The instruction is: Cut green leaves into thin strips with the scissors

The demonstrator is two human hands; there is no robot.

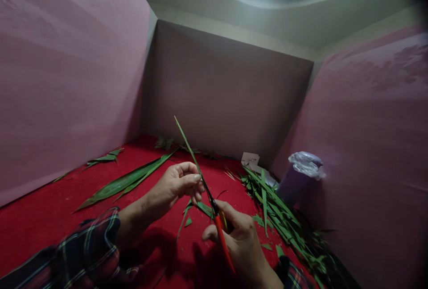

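My left hand [183, 182] is closed in a pinch on a narrow green leaf strip [187, 145], which points up and away to a thin tip. In my right hand [242, 233] is a pair of scissors [220, 231] with red handles and a bit of yellow at the inner side. Their dark blades reach up to the strip beside my left fingertips. Where blades and leaf meet, I cannot tell whether they are cutting. Below my hands, cut leaf pieces [204, 208] lie on the red cloth [133, 231].
Long green leaves [127, 179] lie at the left. A pile of leaf strips [284, 217] runs along the right side, near a purple container [297, 177] with clear plastic on top and a white paper [250, 158]. Pink walls [73, 79] close in both sides.
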